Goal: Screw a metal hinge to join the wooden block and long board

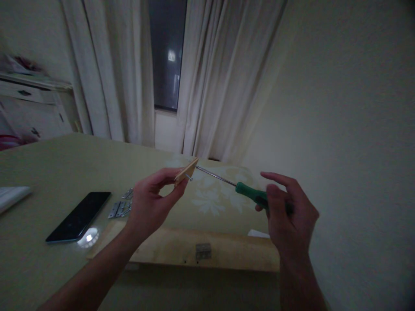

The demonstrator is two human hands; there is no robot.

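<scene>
My left hand [154, 193] pinches a small flat piece of wood [187, 171] by its lower end, holding it tilted above the table. A screw [189, 177] sticks out of the wood's near face. In my right hand [289, 211] is a screwdriver with a green handle [251, 192], gripped with the index finger stretched out. Its metal shaft [216, 176] points left, and the tip is at the upper edge of the wood, by what looks like another screw head. Beneath both hands lies a long wooden board [168, 246] with a metal hinge [203, 251] on it.
Several metal hinges and screws [120, 209] lie left of my left wrist, beside a black phone [79, 217]. A white object [13, 196] sits at the table's left edge. Curtains [223, 77] hang behind the table [65, 164], and a wall [350, 129] rises on the right.
</scene>
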